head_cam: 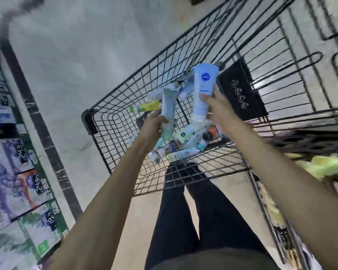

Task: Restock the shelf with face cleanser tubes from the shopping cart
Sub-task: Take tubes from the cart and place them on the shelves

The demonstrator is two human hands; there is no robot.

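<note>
Both arms reach over the black wire shopping cart. My left hand grips a pale green-and-white cleanser tube around its lower half, crimped end up. My right hand holds a light blue tube with a dark blue round logo, also raised above the basket. Below them, several more tubes lie in a loose heap on the cart's floor, among them a yellow-green one.
A shelf with boxed goods and price tags runs along the left, edged by a dark floor strip. Another shelf with yellow-green packs is at the right. The cart's folded child seat panel sits behind the tubes. My legs stand before the cart.
</note>
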